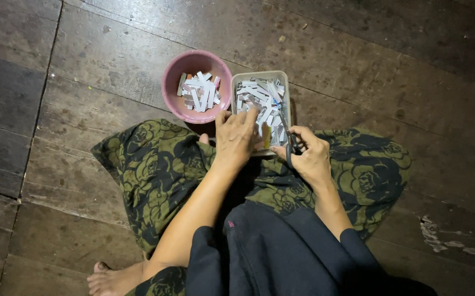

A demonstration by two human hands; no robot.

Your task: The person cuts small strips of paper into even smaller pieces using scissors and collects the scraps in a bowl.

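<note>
Right hand [308, 156] gripping scissors [289, 141], blades pointing away; left hand [236, 137] open, fingers in strip-filled tub [288, 77]

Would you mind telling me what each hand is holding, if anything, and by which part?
The right hand holds scissors by their handle loops. The left hand reaches into the clear rectangular tub of paper strips; whether it grips one cannot be told.

I see worn, matt wooden floor planks [111, 55], rough, with scuffed pale patches. Pink bowl [172, 82] looks smooth plastic, slight sheen. Grey rectangular tub [259, 75] is plastic, matt. Strips [199, 90] in both look like glossy paper or foil, can't tell which. Scissors [289, 143] are dull metal. Skirt [155, 170] is soft printed cloth.
</note>
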